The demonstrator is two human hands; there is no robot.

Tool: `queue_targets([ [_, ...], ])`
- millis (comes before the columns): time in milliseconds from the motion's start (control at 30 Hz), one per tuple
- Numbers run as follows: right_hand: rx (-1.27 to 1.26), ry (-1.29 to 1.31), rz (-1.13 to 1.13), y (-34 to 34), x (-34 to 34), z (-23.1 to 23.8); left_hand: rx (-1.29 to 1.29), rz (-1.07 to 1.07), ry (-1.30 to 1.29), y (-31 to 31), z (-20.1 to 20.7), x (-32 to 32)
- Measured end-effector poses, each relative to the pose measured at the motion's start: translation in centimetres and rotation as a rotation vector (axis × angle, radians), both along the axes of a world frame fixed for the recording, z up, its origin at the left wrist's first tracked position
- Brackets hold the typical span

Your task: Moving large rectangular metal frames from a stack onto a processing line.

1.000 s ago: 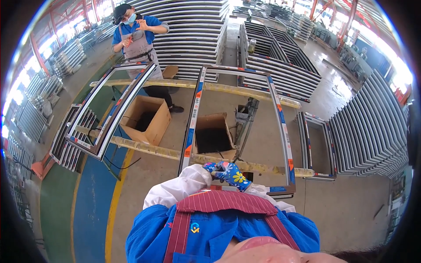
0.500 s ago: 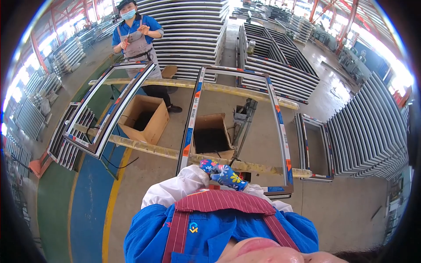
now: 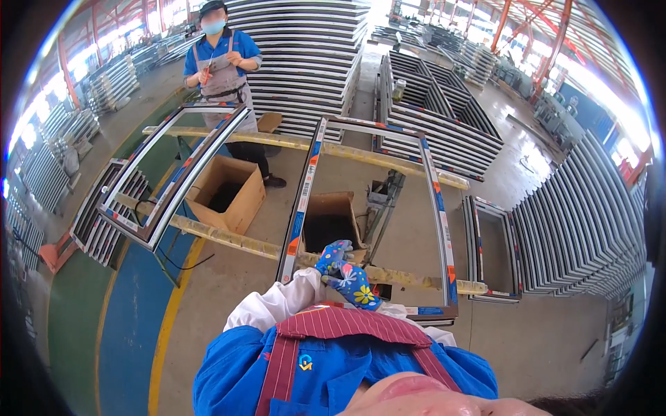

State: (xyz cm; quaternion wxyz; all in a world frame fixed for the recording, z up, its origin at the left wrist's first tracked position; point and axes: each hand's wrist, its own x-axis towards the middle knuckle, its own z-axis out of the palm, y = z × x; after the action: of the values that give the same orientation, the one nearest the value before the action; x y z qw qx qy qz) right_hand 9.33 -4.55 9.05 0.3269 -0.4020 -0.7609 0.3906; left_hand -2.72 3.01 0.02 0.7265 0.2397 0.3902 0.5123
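A dark-edged window frame (image 3: 302, 201) with white inner strips and coloured tape lies across two yellowish beams in front of me. Both my hands wear blue flowered gloves and meet above its near left part. My left hand (image 3: 334, 257) has its fingers bent together. Touching it from the right is my right hand (image 3: 355, 287), its fingers also curled in. Whatever may be between them is too small or hidden to make out. Below the frame stands a cardboard box (image 3: 361, 239) with black contents.
A second window frame (image 3: 173, 191) rests on the beams (image 3: 236, 240) to the left, above another cardboard box (image 3: 244, 202). Behind it a co-worker (image 3: 223, 69) holds a red-handled tool. Stacked frames (image 3: 302, 59) rise at the back, and more frames (image 3: 576, 215) lean at the right.
My hands remain together, with the left one's fingers lifted slightly and the right one turned a little. The whole view has shifted slightly. The co-worker's hands stay raised.
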Motion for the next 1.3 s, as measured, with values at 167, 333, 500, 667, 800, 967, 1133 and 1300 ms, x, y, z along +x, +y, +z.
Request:
queue_targets([
  [167,0.157,-0.092,0.103,-1.6,-0.7,2.1,-0.049,0.156,0.098,0.7,-9.1,-1.3],
  [333,0.079,-0.154,0.003,-1.2,1.2,1.9,0.394,0.215,0.803,-4.4,3.7,1.5],
  [500,-0.165,-0.004,0.258,-2.3,1.6,2.1,0.381,0.142,0.534,-2.4,0.6,1.8],
  [667,-0.429,0.345,0.504,-2.9,1.5,1.6,0.246,-0.030,0.205,-4.5,4.6,2.0],
  [800,-0.489,0.393,0.292,-4.5,2.2,1.2,0.152,0.114,-0.388,-3.5,4.1,-0.3],
  [967,-0.341,0.106,0.109,-6.0,3.4,1.5,0.176,0.104,-0.649,-5.0,8.9,2.2],
  [1133,-0.238,0.037,0.135,-6.7,4.4,1.5,0.204,0.120,-0.797,-6.4,9.1,2.8],
  [1300,0.048,-0.077,0.282,-6.9,5.4,-0.4,0.119,0.162,-0.751,-8.2,7.8,3.7],
])
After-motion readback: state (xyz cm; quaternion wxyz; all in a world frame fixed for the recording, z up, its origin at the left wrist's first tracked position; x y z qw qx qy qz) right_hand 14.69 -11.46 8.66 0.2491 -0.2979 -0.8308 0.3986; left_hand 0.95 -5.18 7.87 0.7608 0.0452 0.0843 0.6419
